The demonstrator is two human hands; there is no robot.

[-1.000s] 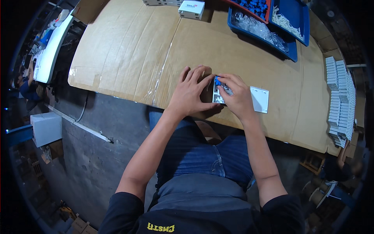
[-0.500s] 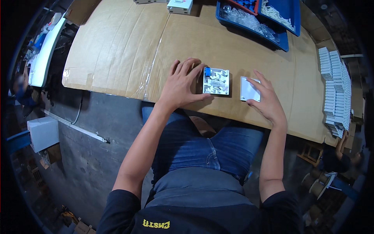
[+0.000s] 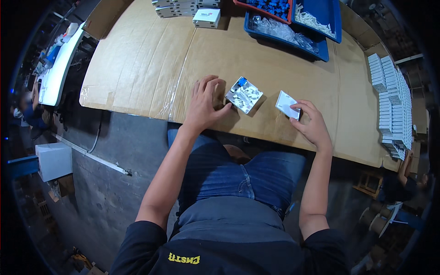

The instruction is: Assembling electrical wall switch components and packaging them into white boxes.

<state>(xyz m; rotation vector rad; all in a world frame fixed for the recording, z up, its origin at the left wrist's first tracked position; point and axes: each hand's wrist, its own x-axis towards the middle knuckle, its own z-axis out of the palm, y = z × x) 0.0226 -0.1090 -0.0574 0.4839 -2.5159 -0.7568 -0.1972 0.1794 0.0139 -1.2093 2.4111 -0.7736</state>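
Note:
A small square white box (image 3: pixel 255 104) lies open and turned at an angle on the cardboard-covered table. Inside it are a blue plastic piece (image 3: pixel 242 81) at the far corner and several white pieces with what looks like a clear packet. My left hand (image 3: pixel 204 103) is just left of the box, fingers apart and bent, its thumb tip at the box's near left side; whether it touches is unclear. To the right, my right hand (image 3: pixel 313 120) pinches a flat white lid (image 3: pixel 287 104) by its right edge, thumb below and fingers above. The lid is tilted.
Far back stand a red bin (image 3: pixel 262 10) of blue pieces, a blue bin (image 3: pixel 323 56) of clear packets and a blue tray (image 3: pixel 337 36) of white pieces. White boxes (image 3: pixel 206 18) are stacked at the back; more stacks (image 3: pixel 392 101) line the right edge. Other people work at both sides.
The box has turned and shifted slightly left. My left hand has drawn back left from it. My right hand has closed on the lid's edge, and the lid has turned and tilted.

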